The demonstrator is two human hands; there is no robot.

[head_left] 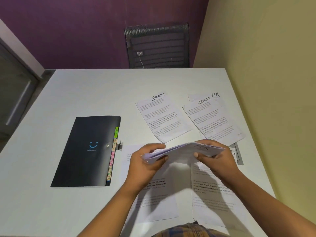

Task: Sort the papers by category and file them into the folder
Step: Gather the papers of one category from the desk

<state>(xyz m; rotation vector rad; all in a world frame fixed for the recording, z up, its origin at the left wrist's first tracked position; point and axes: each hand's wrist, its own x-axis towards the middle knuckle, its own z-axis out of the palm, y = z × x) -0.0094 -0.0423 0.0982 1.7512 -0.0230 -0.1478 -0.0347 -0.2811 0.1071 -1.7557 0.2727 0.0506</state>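
A stack of printed papers point(181, 151) is held flat a little above the table, its top sheet marked "HR". My left hand point(145, 161) grips its left end and my right hand point(217, 156) grips its right end. A black expanding folder point(85, 151) lies shut on the left, with coloured tabs point(112, 154) along its right edge reading HR, ADMIN, FINANCE and SPORTS. Farther back lies a sheet marked "SPORTS" point(162, 117). To its right another "SPORTS" sheet point(213, 120) overlaps an "HR" sheet point(215, 95). More sheets lie under my hands point(153, 199) point(212, 194).
The white table point(85, 89) ends at a yellowish wall on the right. A black mesh chair point(157, 47) stands behind the far edge against a purple wall. A grey object point(238, 156) pokes out beneath the papers at the right.
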